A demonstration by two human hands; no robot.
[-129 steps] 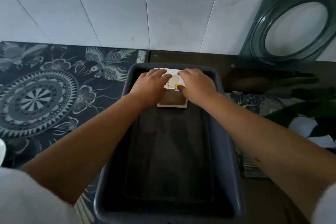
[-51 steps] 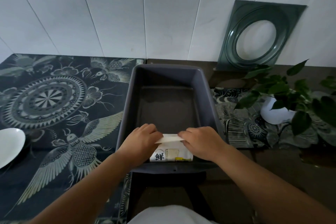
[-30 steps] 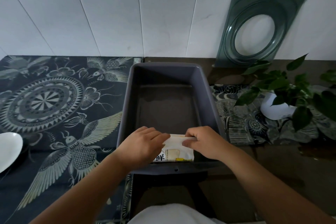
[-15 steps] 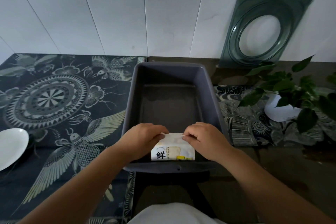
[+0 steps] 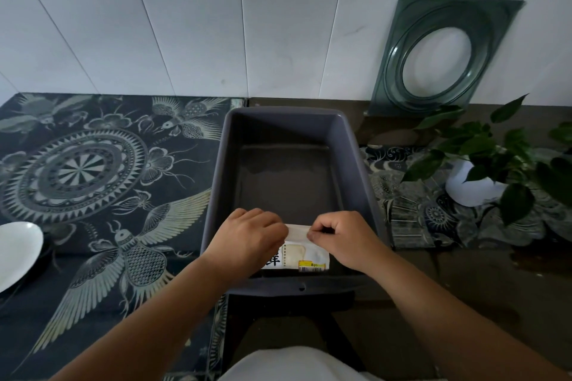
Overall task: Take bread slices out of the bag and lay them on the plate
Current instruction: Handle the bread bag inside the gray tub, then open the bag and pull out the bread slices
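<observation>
A small white bread bag (image 5: 305, 257) with black print and a yellow label stands at the near end of a grey plastic tub (image 5: 356, 161). My left hand (image 5: 247, 237) pinches the bag's top edge from the left. My right hand (image 5: 339, 237) pinches that same top strip from the right. No slice shows outside the bag. The white plate (image 5: 17, 249) lies at the far left edge of the view, on the patterned cloth, well apart from both hands.
A dark cloth (image 5: 93, 182) with bird and mandala prints covers the left of the counter. A potted plant (image 5: 483, 176) in a white pot stands to the right of the tub. A green glass panel (image 5: 433, 56) leans on the white wall.
The bag came from the tub's far end to its near end earlier. Over the last second both hands kept hold of its top, and my right fingers now pinch the strip more tightly.
</observation>
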